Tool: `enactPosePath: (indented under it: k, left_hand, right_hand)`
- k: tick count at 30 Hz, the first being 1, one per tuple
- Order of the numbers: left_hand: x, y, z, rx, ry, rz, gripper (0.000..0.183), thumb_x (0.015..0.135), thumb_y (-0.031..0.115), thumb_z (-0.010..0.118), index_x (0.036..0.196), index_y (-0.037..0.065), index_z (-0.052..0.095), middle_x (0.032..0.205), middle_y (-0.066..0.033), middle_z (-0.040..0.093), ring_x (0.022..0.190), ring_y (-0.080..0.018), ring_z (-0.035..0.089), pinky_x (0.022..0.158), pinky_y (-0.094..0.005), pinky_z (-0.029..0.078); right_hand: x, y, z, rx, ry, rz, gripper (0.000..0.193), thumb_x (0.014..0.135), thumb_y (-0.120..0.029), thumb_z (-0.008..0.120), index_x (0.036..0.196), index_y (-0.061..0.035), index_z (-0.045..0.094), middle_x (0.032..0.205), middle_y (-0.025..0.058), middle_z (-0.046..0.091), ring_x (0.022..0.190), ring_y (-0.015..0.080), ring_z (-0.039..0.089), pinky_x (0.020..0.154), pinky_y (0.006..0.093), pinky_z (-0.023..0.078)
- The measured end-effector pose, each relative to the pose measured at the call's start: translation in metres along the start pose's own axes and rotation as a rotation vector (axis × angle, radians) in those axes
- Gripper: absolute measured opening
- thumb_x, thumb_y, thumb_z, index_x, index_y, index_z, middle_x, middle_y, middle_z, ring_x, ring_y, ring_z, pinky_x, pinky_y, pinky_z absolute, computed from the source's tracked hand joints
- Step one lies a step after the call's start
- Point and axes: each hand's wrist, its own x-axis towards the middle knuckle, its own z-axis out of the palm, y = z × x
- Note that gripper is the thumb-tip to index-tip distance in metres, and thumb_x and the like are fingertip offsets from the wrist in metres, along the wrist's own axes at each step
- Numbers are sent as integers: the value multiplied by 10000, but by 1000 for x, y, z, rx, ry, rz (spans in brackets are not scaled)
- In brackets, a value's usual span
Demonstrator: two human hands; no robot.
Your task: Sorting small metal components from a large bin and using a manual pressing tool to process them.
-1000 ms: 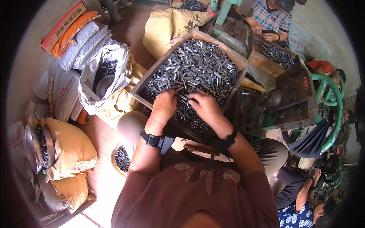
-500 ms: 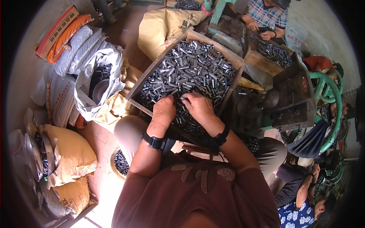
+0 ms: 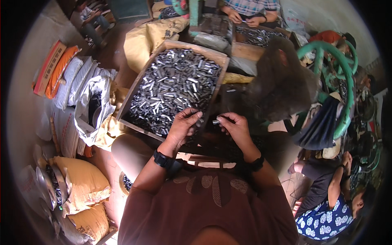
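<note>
A wooden box in front of me is filled with short shiny metal sleeves. My right hand is to the right of the box's near corner. Its thumb and forefinger pinch one small metal sleeve, which points toward my left hand. Over the box's near right edge, my left hand is closed with thumb and fingers bent together. Whatever lies between those fingertips is too small and blurred to name. A narrow gap separates the two hands.
Across from me, a co-worker's hands work over a second wooden box of metal pieces. A dark blurred shape and green handwheel stand right. Sacks line the left. Another person sits lower right.
My hands have come back from among the sleeves in the box and moved apart. The right one now shows a sleeve in its fingertips. The whole view has shifted, with the box appearing further left.
</note>
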Motion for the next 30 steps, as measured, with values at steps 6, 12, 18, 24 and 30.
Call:
enactPosePath:
  k: [6, 12, 18, 24, 30]
  left_hand:
    - [5, -35, 56, -97, -143, -124, 83, 829, 109, 617, 883, 76, 562, 684, -30, 560, 386, -17, 315, 331, -146, 190]
    - [4, -50, 92, -86, -219, -135, 119, 831, 58, 593, 948, 57, 572, 762, -46, 591, 462, -28, 350, 360, -141, 224]
    - [-1, -57, 105, -55, -231, -105, 116, 852, 48, 554, 967, 41, 568, 761, -39, 571, 448, -28, 337, 351, -146, 231]
    - [-6, -61, 100, -17, -234, -3, 91, 867, 68, 541, 952, 46, 566, 726, -31, 557, 406, -19, 312, 345, -155, 204]
    - [-10, -60, 92, 4, -228, 56, 60, 871, 83, 542, 921, 62, 566, 687, -21, 554, 386, -16, 302, 339, -165, 194]
  right_hand:
    - [-36, 10, -50, 97, 78, -44, 171, 827, -160, 623, 922, -17, 628, 685, 4, 583, 564, 45, 528, 460, 178, 407]
    - [-54, 11, -76, 224, 215, -84, 191, 819, -193, 644, 883, -13, 633, 640, -1, 570, 520, 31, 497, 455, 170, 396]
    - [-60, 8, -78, 272, 316, -62, 224, 821, -225, 645, 760, -14, 599, 583, -10, 542, 463, 24, 450, 418, 176, 359]
    - [-60, 4, -65, 231, 346, -114, 247, 822, -234, 643, 699, -28, 583, 550, -12, 532, 452, 25, 453, 403, 176, 350]
    - [-60, 0, -52, 256, 333, -114, 238, 812, -222, 654, 705, -21, 586, 556, -5, 543, 454, 30, 464, 408, 176, 357]
